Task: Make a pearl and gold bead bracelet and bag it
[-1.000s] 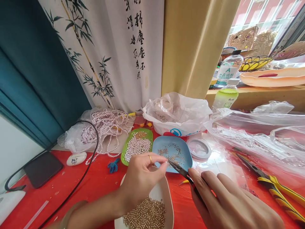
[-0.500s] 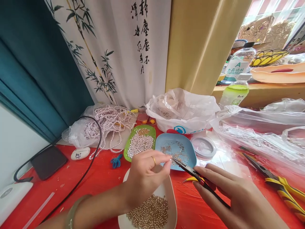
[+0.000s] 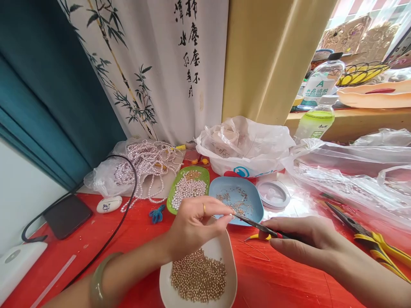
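Note:
My left hand (image 3: 199, 222) pinches a tiny pearl bead (image 3: 231, 215) between thumb and forefinger, above the white tray. Wrapped round the dark handles of a pair of pliers (image 3: 253, 223) is my right hand (image 3: 302, 237); the plier tips meet the bead at my left fingertips. Whether a wire or pin runs through the bead is too small to tell. Below my left hand the white tray (image 3: 166, 284) holds many gold beads (image 3: 199, 278). Just behind the fingertips lies a blue tray (image 3: 221, 184) with small metal pins and findings. Beside it, a green tray (image 3: 171, 192) carries pearl and gold beads.
Pearl strands (image 3: 144, 164) spill from a bag at the back left. A phone (image 3: 68, 216) and black cable (image 3: 123, 218) lie left. Yellow-handled pliers (image 3: 369, 239) rest at the right. A plastic-lined bowl (image 3: 247, 145), a round lid (image 3: 272, 194) and bottles (image 3: 316, 122) stand behind.
The pliers have turned flatter, and my right hand has rolled and risen slightly with them. My left fingertips have shifted a little to the right, still pinching at the plier tips.

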`<state>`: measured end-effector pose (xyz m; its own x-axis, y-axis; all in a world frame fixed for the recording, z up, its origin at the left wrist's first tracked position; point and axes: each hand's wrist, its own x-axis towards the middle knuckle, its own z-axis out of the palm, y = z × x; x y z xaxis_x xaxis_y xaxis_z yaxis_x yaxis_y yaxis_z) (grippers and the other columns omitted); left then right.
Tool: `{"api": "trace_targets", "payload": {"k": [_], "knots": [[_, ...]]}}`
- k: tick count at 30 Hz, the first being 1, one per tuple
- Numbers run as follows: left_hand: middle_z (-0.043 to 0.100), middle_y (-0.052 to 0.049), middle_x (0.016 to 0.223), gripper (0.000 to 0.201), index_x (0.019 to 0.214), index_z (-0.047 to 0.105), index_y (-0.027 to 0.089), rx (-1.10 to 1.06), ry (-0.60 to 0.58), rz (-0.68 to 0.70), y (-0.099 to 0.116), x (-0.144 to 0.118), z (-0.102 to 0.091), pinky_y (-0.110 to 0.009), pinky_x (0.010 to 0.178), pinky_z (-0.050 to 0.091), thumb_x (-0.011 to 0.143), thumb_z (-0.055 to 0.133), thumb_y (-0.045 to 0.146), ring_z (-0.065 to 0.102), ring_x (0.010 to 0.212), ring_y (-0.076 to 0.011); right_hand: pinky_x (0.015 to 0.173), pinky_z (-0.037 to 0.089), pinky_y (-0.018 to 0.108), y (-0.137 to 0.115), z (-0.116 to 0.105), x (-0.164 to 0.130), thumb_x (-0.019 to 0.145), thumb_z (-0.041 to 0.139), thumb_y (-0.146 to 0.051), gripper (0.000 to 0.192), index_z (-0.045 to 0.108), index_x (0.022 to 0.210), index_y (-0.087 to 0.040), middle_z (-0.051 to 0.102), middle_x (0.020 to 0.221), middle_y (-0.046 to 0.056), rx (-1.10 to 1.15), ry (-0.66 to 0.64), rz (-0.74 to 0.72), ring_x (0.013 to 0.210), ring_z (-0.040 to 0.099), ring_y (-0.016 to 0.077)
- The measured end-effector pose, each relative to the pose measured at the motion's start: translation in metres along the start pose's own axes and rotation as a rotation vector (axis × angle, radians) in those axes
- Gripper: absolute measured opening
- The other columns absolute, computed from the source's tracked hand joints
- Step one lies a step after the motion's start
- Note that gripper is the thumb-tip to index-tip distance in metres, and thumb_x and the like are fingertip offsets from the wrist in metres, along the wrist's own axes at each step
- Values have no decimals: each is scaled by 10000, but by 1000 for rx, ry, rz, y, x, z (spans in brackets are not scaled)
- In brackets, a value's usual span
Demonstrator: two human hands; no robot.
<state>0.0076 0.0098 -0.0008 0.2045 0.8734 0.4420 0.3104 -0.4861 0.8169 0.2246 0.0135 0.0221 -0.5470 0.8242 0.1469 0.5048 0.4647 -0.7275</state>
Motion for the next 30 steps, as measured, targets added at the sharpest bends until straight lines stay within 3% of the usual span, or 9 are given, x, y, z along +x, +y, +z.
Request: {"api": "trace_targets", "payload": {"k": [5,10,24,30], "knots": [[701,-33,720,99,724,700,183,-153,52,-117,-1,2,-1,-234,596,496,689,634,119,618,654,-128,481,523,252,-2,8,-1,825,461,-310,251,624,988,-212,671,810,53,-281,198,-147,635,629,177],[707,-19,727,109,709,701,200,-173,74,-120,-2,3,-1,-234,634,507,709,623,124,629,677,-127,465,462,301,3,15,-1,809,466,-240,218,595,977,-191,618,783,68,-550,328,-285,600,587,190],[699,-44,711,81,748,701,193,-118,58,-91,-2,1,0,-270,585,507,708,631,184,616,647,-148,446,491,272,5,17,-4,823,418,-204,226,616,927,-175,657,780,93,-600,322,-358,591,630,194],[683,-49,716,108,761,692,176,-48,63,-39,0,1,1,-250,541,488,719,599,140,601,633,-137,487,533,248,-2,14,-2,829,435,-235,221,634,919,-200,653,734,55,-355,173,-231,604,634,173]]}}
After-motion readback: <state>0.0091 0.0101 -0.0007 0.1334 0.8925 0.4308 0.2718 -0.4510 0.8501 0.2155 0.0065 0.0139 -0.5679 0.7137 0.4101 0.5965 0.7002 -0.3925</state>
